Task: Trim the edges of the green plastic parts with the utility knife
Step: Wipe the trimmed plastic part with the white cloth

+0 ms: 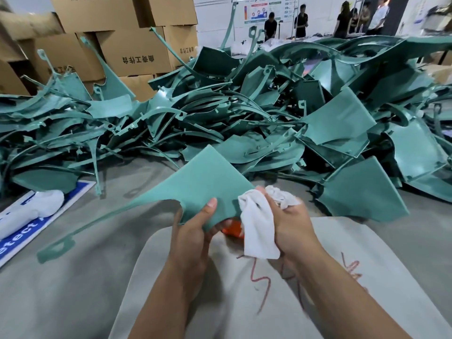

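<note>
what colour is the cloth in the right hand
White, seen in the head view: the cloth gripped by the right hand.

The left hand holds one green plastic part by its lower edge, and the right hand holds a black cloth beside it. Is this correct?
Not quite: the cloth is white, not black. The head view shows it bunched in the right hand, beside the green plastic part that the left hand holds by its lower edge.

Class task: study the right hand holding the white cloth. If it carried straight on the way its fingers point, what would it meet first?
The right hand, gripping the white cloth, points left toward the held green plastic part. It would probably meet that part's near edge first, beside the left hand; depth is unclear.
</note>
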A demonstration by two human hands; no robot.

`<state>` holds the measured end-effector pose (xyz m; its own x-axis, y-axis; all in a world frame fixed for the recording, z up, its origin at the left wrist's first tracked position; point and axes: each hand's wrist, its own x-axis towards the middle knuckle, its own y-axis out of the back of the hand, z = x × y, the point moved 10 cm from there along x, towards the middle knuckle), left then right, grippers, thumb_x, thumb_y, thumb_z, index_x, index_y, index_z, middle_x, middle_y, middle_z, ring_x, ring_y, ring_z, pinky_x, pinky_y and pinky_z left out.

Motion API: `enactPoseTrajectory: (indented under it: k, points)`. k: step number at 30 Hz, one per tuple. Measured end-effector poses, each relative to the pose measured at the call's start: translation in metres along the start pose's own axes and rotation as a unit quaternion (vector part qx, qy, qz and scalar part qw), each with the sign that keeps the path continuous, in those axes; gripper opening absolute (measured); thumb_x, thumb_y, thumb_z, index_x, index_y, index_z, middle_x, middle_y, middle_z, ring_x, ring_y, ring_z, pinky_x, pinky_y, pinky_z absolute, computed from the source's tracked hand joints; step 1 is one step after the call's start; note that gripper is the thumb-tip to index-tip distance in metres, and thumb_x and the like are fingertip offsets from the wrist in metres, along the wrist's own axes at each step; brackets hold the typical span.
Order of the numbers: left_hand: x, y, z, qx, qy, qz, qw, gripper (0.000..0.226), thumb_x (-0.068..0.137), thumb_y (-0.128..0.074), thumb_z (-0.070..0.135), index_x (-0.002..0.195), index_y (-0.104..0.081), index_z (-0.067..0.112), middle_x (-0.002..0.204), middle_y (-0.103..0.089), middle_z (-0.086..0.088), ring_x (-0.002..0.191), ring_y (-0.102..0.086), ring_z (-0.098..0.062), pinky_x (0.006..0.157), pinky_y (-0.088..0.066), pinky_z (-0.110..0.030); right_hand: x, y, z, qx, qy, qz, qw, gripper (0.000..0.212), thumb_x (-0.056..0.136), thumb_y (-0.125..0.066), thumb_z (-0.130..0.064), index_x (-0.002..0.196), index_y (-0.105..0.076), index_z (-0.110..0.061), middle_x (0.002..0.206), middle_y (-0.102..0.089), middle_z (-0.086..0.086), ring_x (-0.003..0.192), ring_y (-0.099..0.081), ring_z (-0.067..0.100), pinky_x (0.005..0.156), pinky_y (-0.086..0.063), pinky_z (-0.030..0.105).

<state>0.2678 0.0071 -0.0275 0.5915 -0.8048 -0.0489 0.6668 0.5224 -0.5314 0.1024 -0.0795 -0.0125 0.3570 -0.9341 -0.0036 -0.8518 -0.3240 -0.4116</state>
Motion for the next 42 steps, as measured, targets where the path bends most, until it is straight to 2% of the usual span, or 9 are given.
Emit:
enactPoseTrajectory:
  k: [3,5,9,13,17,22,30,34,42]
  points:
    - [-0.001,-0.004,0.002,0.027,0.034,-0.055,0.998,0.037,0.071,-0.083,0.009,0.108,-0.077,0.011,0.106,-0.077,-0.012,0.078,-0.075,-0.025,0.051,-0.056,-0.028,0.003,0.017,-0.014,0.051,0.01,0.03,0.998,0.01,0.099,-0.068,-0.006,0.09,-0.069,-0.002,0.078,-0.06,0.012,0.069,-0.056,0.021,0.066,-0.052,0.033]
    - [-0.005,-0.012,-0.002,0.056,0.052,-0.101,0.992,0.024,0.069,-0.08,0.009,0.093,-0.082,0.014,0.091,-0.076,-0.01,0.064,-0.07,-0.021,0.044,-0.051,-0.026,0.005,0.022,-0.02,0.047,0.008,0.032,0.998,0.034,0.103,-0.063,-0.008,0.07,-0.072,-0.015,0.067,-0.065,0.001,0.058,-0.059,0.014,0.055,-0.052,0.022]
    - [-0.019,-0.027,-0.011,0.147,0.061,-0.197,0.967,0.03,0.065,-0.085,0.021,0.094,-0.08,0.013,0.083,-0.074,-0.014,0.059,-0.068,-0.025,0.043,-0.048,-0.027,0.003,0.019,-0.01,0.074,-0.077,0.005,0.994,0.05,0.095,-0.062,-0.056,0.06,-0.077,-0.024,0.064,-0.07,-0.003,0.051,-0.066,0.011,0.05,-0.052,0.02]
    - [-0.012,-0.015,-0.011,0.168,0.07,-0.159,0.97,0.037,0.057,-0.086,0.025,0.092,-0.08,0.015,0.082,-0.074,-0.016,0.056,-0.066,-0.027,0.04,-0.044,-0.025,-0.003,0.0,-0.013,0.078,-0.066,-0.096,0.99,0.068,0.085,-0.063,-0.062,0.12,-0.073,-0.003,0.115,-0.075,0.024,0.096,-0.077,0.034,0.072,-0.063,0.039]
    - [-0.009,-0.011,-0.012,0.167,0.057,-0.114,0.978,0.049,0.053,-0.086,0.028,0.096,-0.076,0.008,0.086,-0.074,-0.019,0.061,-0.065,-0.029,0.041,-0.043,-0.029,-0.005,-0.003,-0.032,-0.073,0.062,-0.079,0.992,0.031,0.088,-0.067,-0.044,0.083,-0.077,-0.015,0.083,-0.079,0.003,0.072,-0.073,0.011,0.061,-0.056,0.021]
    - [-0.009,-0.002,-0.012,0.135,0.046,-0.057,0.988,0.086,0.046,-0.087,0.025,0.123,-0.06,-0.004,0.097,-0.075,-0.02,0.07,-0.068,-0.027,0.044,-0.046,-0.03,-0.007,-0.007,-0.04,-0.119,0.104,-0.061,0.986,0.04,0.099,-0.055,-0.049,0.077,-0.074,-0.022,0.081,-0.077,-0.001,0.072,-0.07,0.008,0.063,-0.054,0.019]
    - [-0.002,-0.001,0.013,0.001,-0.017,-0.035,0.999,0.032,0.069,-0.078,0.003,0.1,-0.076,0.009,0.096,-0.077,-0.011,0.071,-0.072,-0.022,0.043,-0.048,-0.026,-0.016,-0.033,-0.011,-0.112,0.056,-0.151,0.981,0.036,0.105,-0.049,-0.048,0.109,-0.078,-0.025,0.107,-0.08,0.001,0.096,-0.076,0.014,0.077,-0.057,0.019]
    - [0.002,0.007,0.017,0.005,-0.029,-0.01,1.0,0.026,0.074,-0.074,0.012,0.1,-0.077,0.013,0.101,-0.074,-0.011,0.076,-0.068,-0.024,0.045,-0.046,-0.027,-0.018,-0.039,-0.01,-0.159,0.066,-0.184,0.968,0.042,0.105,-0.049,-0.055,0.092,-0.07,-0.021,0.087,-0.07,-0.007,0.08,-0.062,0.008,0.074,-0.049,0.02]
    - [-0.003,0.002,0.015,-0.052,-0.027,0.004,0.998,0.051,0.085,-0.072,0.02,0.132,-0.063,0.003,0.129,-0.069,-0.019,0.115,-0.068,-0.036,0.098,-0.056,-0.049,-0.03,-0.053,-0.01,-0.181,0.106,-0.192,0.959,0.035,0.104,-0.057,-0.043,0.09,-0.07,-0.013,0.08,-0.069,0.002,0.079,-0.06,0.007,0.072,-0.05,0.03]
